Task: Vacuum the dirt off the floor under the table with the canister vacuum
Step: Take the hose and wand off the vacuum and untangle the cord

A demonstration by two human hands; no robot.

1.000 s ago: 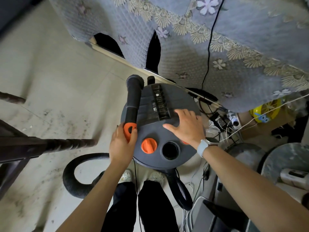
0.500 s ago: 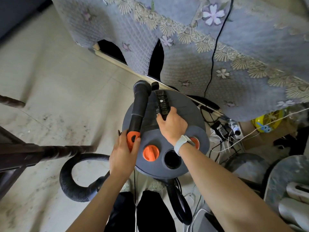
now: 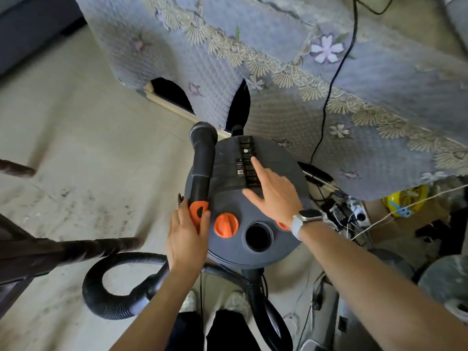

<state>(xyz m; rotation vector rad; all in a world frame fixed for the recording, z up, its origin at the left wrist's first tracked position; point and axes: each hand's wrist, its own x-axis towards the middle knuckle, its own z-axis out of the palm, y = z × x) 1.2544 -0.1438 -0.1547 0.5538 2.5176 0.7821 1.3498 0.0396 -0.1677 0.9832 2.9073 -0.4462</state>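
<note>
The grey canister vacuum (image 3: 273, 158) stands on the floor right in front of my feet, seen from above, with orange knobs and a black carry handle (image 3: 247, 160) across its lid. My left hand (image 3: 186, 236) grips the black wand (image 3: 202, 158) at its orange collar, beside the lid's left edge. My right hand (image 3: 274, 193) lies over the lid with straight fingers, the index fingertip touching the carry handle. The black ribbed hose (image 3: 109, 292) loops on the floor to the lower left. The table (image 3: 316, 79), draped in a blue lace-trimmed cloth, stands just beyond the vacuum.
Dirt streaks mark the pale floor tiles (image 3: 83, 203) at left. Dark wooden chair legs (image 3: 63, 249) jut in from the left edge. A black cable (image 3: 336, 72) hangs over the cloth. Tangled cords, a power strip (image 3: 347, 211) and boxes crowd the right side.
My right hand has let go of the carry handle it gripped half a second ago and now lies open on the lid. My left hand keeps its grip on the wand.
</note>
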